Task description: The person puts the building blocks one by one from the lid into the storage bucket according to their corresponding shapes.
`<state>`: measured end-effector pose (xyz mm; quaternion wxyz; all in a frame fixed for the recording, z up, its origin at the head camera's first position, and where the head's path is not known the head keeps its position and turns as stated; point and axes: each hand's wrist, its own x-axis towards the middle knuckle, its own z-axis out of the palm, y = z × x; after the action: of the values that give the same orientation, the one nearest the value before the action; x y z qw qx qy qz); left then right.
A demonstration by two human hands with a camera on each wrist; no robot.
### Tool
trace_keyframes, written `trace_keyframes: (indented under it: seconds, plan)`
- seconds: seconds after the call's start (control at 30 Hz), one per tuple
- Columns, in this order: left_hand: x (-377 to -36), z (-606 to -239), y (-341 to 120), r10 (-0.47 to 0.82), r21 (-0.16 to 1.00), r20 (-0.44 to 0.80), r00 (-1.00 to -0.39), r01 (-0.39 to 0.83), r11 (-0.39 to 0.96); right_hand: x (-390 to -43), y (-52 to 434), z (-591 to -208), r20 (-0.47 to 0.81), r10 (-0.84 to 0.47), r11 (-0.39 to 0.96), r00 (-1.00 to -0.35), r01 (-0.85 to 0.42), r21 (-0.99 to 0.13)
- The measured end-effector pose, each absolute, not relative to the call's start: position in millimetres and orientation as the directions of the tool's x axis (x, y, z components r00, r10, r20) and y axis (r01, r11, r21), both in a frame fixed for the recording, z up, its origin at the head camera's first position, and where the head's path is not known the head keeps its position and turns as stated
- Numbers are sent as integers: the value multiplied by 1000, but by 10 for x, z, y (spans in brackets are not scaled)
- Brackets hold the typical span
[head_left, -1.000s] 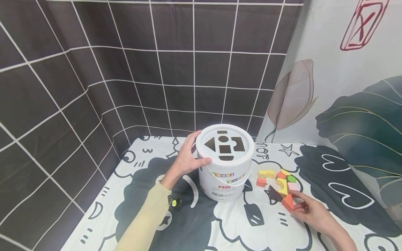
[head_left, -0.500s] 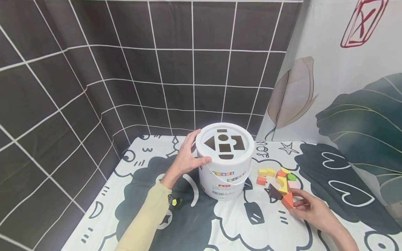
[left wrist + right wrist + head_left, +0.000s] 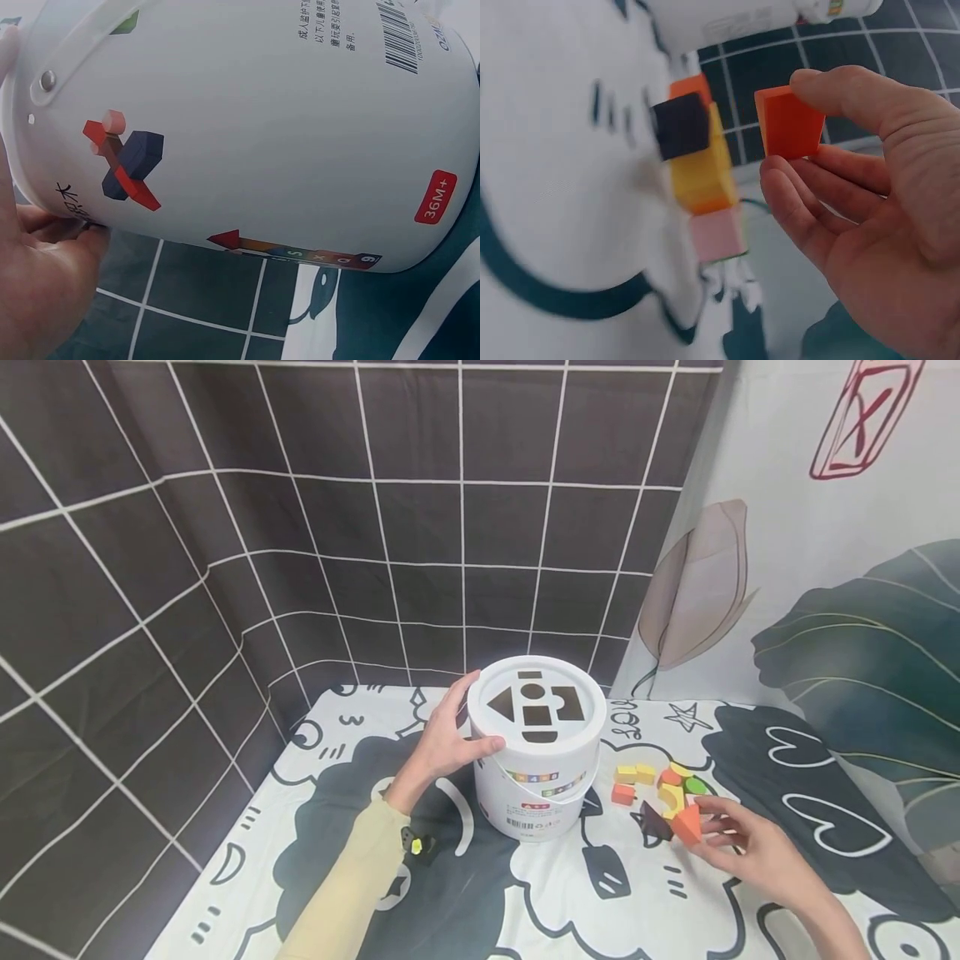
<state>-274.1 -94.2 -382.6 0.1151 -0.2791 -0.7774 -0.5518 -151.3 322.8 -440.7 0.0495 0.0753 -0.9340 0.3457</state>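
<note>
Back edge: the patterned cloth (image 3: 555,927) meets the dark grid curtain (image 3: 420,518) close behind the bucket (image 3: 537,756).
Working gap: I have a strip of cloth between bucket and loose yellow block (image 3: 672,797).
Left hand (image 3: 447,739): clamped on the bucket's rim, thumb in front.
Right hand (image 3: 757,852): pinching the orange block (image 3: 686,825), just beside the dark block (image 3: 655,821).
Orange block: flat-sided, triangular face visible.
Bucket: white, upright, shaped holes in its lid (image 3: 592,718).
Writing: I read "36M+" on the red label (image 3: 436,197); small Chinese print, barcode (image 3: 397,37).
</note>
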Motion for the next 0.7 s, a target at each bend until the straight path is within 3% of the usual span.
trace_keyframes:
  seconds: [0.27, 0.7]
  plan:
    - [-2753, -3848, -943, 297, 790, 496, -816, 566, 235, -1580, 3134, -4062, 258, -201, 666, -945, -325, -671]
    - [-2736, -3823, -941, 304, 793, 484, -821, 558, 245, -1806, 2800, -3488, 378, -325, 592, -867, -498, -634]
